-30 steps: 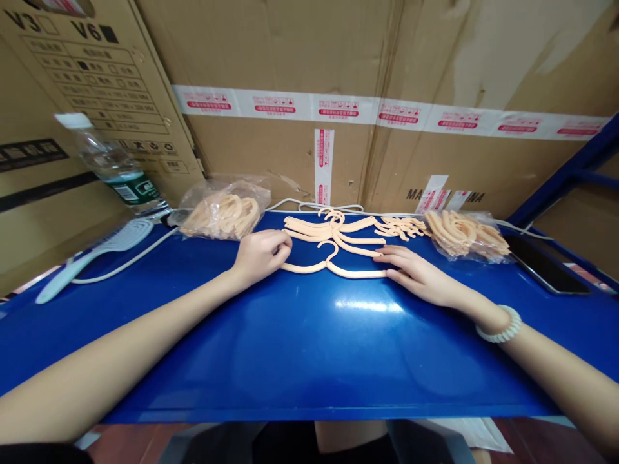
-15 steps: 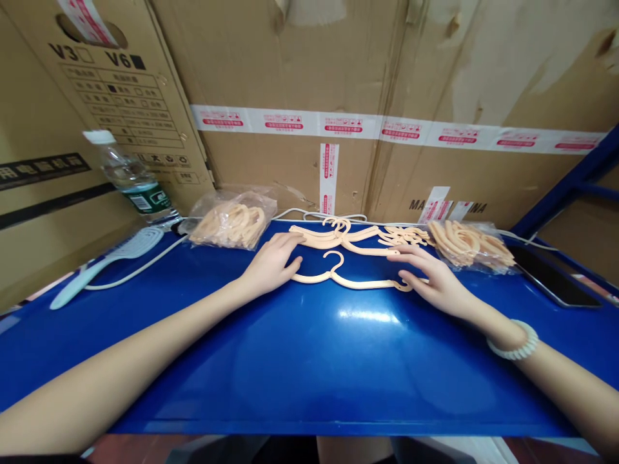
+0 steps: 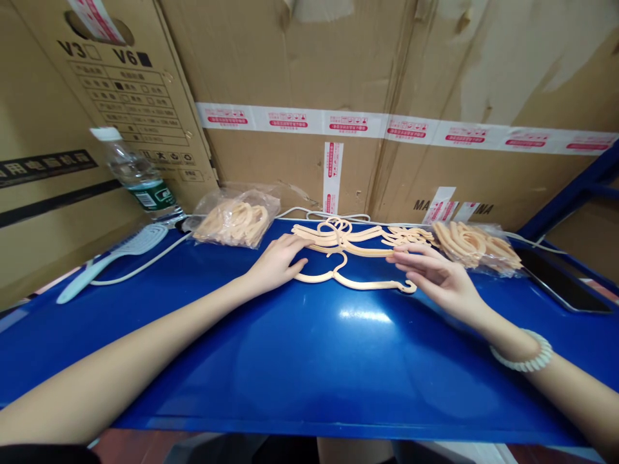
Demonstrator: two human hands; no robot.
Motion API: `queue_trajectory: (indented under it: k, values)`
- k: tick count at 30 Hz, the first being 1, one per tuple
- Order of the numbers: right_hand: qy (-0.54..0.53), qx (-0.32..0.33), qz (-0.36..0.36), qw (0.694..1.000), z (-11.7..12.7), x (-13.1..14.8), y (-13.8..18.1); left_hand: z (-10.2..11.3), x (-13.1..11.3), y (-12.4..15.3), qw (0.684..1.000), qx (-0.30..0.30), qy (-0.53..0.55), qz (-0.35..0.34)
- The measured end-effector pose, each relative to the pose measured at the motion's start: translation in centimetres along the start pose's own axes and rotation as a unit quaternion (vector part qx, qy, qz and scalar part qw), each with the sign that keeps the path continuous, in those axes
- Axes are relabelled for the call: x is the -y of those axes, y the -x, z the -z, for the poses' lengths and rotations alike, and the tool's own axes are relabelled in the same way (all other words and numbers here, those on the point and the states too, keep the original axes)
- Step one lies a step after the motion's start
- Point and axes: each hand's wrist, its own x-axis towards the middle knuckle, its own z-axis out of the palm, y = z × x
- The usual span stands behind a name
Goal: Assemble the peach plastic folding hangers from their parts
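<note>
A peach-coloured plastic clothes hanger (image 3: pixel 365 284) lies flat on the blue table (image 3: pixel 290 361), its small curled right end bare. Just behind it is a stack of similar hangers (image 3: pixel 370 252) with their hooks bunched in the middle. My left hand (image 3: pixel 278 263) rests at the left ends, fingers stretched over the stack and thumb by the front hanger; it hides those ends. At the stack's right end is my right hand (image 3: pixel 442 283), its fingertips at the tip of a hanger arm and its thumb held apart. Both hands are open.
Small loose peach pieces (image 3: pixel 409 236) lie behind my right hand. Bagged peach parts (image 3: pixel 236 222) sit left, another bag (image 3: pixel 476 246) right, beside a phone (image 3: pixel 565 283). A hairbrush (image 3: pixel 116 254), a water bottle (image 3: pixel 149 187) and a white cable (image 3: pixel 145 267) are left. Cardboard (image 3: pixel 271 71) stands behind.
My right hand has shifted slightly right, and its thumb has come away from the front hanger's right end, which now shows fully. My left hand stays at the left ends. The view has shifted slightly.
</note>
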Motion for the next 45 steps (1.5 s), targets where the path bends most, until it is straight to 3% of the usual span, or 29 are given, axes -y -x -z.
queue_trajectory:
  k: [7,15,20,24,28,31,34,38,45]
  values:
    - [-0.104,-0.036,-0.019,0.994,0.3,0.4,-0.2,0.4,-0.5,-0.1,0.998,-0.050,0.035,-0.016]
    - [-0.251,-0.084,-0.095,0.960,0.0,0.5,-0.3,0.8,-2.2,-0.1,0.993,-0.021,0.101,-0.060]
    - [-0.265,-0.069,-0.114,0.955,-0.1,0.6,-0.3,0.8,-3.3,-0.2,0.989,-0.050,0.127,-0.053]
    - [-0.183,-0.071,-0.114,0.974,0.9,-0.8,-0.4,1.1,-3.7,0.1,0.992,-0.050,0.118,-0.017]
    - [0.038,-0.126,-0.106,0.986,3.5,-4.3,-0.5,0.7,-3.6,0.7,0.992,-0.009,0.127,0.009]
    - [0.192,-0.094,-0.055,0.975,5.2,-6.3,-0.6,0.2,-3.4,0.9,0.991,-0.007,0.130,0.017]
    - [0.323,-0.031,0.002,0.946,5.6,-7.0,-0.8,0.0,-3.5,1.0,0.991,-0.017,0.128,0.017]
    - [0.325,-0.012,-0.031,0.945,4.9,-7.3,-1.1,0.0,-3.7,1.0,0.991,-0.036,0.130,0.017]
    - [0.269,-0.085,-0.073,0.957,4.6,-7.4,-1.3,-0.2,-3.6,1.1,0.992,-0.030,0.121,0.021]
